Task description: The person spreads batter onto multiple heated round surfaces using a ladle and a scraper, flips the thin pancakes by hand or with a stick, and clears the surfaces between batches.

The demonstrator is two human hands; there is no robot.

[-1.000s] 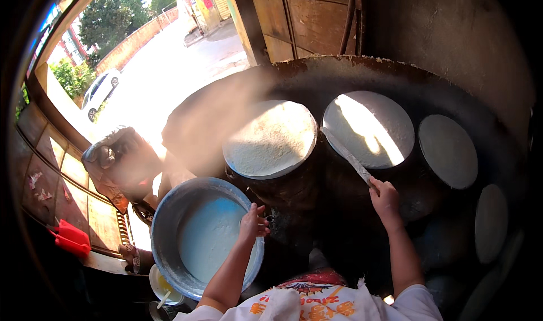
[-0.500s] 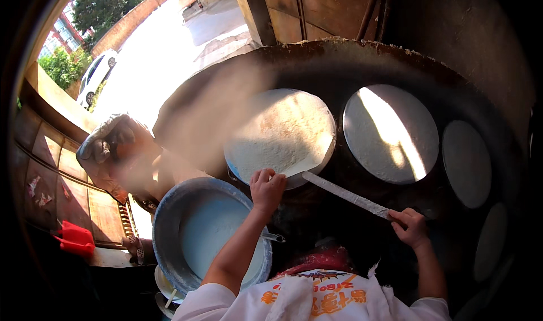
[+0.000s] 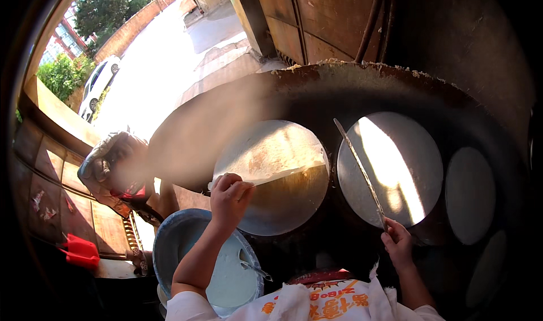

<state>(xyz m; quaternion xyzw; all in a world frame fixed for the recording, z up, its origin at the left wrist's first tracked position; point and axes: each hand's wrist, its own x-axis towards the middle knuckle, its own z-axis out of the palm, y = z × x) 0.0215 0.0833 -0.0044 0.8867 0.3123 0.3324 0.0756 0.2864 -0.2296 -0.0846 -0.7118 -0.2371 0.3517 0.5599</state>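
A thin, pale pancake [image 3: 271,154] lies over the far part of a round griddle [image 3: 288,205], its near edge raised and the griddle's near half bare. My left hand [image 3: 231,199] pinches that edge at the left. In my right hand [image 3: 399,243] is a long, thin, flat wooden spatula [image 3: 365,179]. It slants up across the left side of a second round griddle [image 3: 424,163], whose surface looks pale, with a sunlit streak. Whether the spatula touches it I cannot tell.
A grey-blue tub [image 3: 164,239] of white batter stands at lower left, a ladle [image 3: 254,269] in it. More round griddles [image 3: 470,194] continue along the right. A rough-edged curved wall [image 3: 339,72] rises behind. Blurred steam or smoke [image 3: 209,131] hangs at left, near a bundled cloth [image 3: 110,163].
The pancake's near edge has come up off the griddle. My left hand has moved left, holding it. My right hand has swung the spatula from the first griddle to above the second.
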